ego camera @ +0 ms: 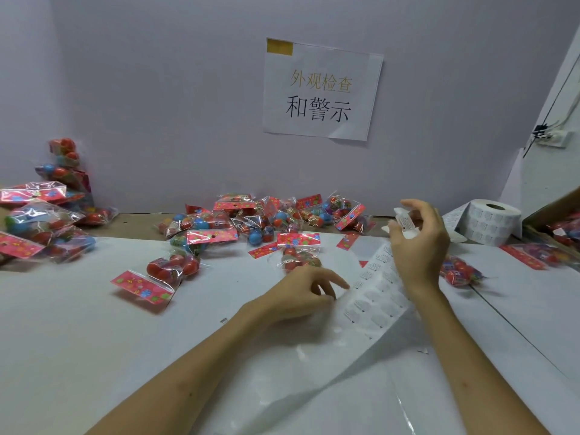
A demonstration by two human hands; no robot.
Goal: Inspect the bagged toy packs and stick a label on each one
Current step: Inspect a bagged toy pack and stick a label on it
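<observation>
Clear bagged toy packs with red flowered header cards lie across the white table (94, 334). One pack (299, 251) sits just beyond my left hand (301, 293), whose curled fingers press down on the near end of the label strip (375, 296). My right hand (419, 246) is raised above the strip and pinches a small white label (404, 221) between thumb and fingers. Another pack (158, 276) lies to the left. A further pack (459, 271) lies right of my right wrist.
A heap of packs (251, 221) lies along the back wall, with more piled at the far left (40, 221). A roll of labels (491, 222) stands at the right. A box with packs (561, 227) is at the right edge. A paper sign (321, 89) hangs on the wall.
</observation>
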